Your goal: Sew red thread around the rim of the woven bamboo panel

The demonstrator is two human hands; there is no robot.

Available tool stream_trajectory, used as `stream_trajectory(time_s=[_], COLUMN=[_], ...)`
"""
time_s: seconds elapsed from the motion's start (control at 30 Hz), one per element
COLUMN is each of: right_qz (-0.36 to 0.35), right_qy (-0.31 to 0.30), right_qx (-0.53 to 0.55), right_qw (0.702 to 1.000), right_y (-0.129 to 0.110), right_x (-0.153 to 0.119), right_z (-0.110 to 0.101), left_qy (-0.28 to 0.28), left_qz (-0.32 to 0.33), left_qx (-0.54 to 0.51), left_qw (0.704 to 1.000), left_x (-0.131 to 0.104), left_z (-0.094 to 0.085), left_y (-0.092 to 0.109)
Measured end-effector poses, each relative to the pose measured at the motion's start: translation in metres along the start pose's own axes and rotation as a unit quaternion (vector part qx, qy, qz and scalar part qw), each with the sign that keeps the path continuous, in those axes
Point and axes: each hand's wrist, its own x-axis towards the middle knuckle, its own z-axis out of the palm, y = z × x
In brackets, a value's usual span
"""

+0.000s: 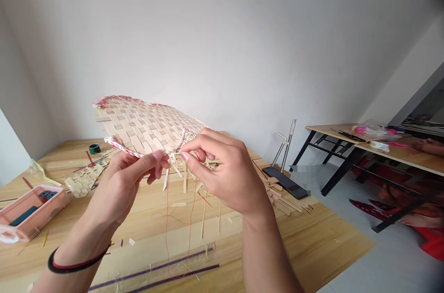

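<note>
A wood-grain counter (333,243) bears handwriting (307,209) too small to read surely. Above it, the left hand (129,175) pinches a plaited panel (147,123) by its braided edge (120,146); the right hand (224,163) meets this edge, its grip indeterminate.

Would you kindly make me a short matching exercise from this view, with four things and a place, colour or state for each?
Things
1. woven panel
2. plastic basket
3. tape roll
4. smartphone

Descriptions
A. dark green
B. lying by the foot of a metal stand
C. pink and open-topped
D. gripped along its near edge by the left hand

Pairs: 1-D, 2-C, 3-A, 4-B
</note>
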Motion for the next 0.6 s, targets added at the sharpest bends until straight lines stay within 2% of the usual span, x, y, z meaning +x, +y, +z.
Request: stream_trajectory(time_s=[0.27,0.6], right_qz=[-0.003,0.015], right_qy=[0.011,0.02], right_qx=[-0.012,-0.016], right_qw=[1.0,1.0], right_y=[0.0009,-0.001], right_x=[-0.0002,0.0001], right_z=[0.0022,0.0029], left_qy=[-0.018,0.009], left_qz=[0.036,0.043], left_qx=[0.061,0.093], left_qw=[0.997,0.995], left_x=[-0.0019,-0.0047], left_z=[-0.0021,-0.0002], left_y=[-0.0013,-0.001])
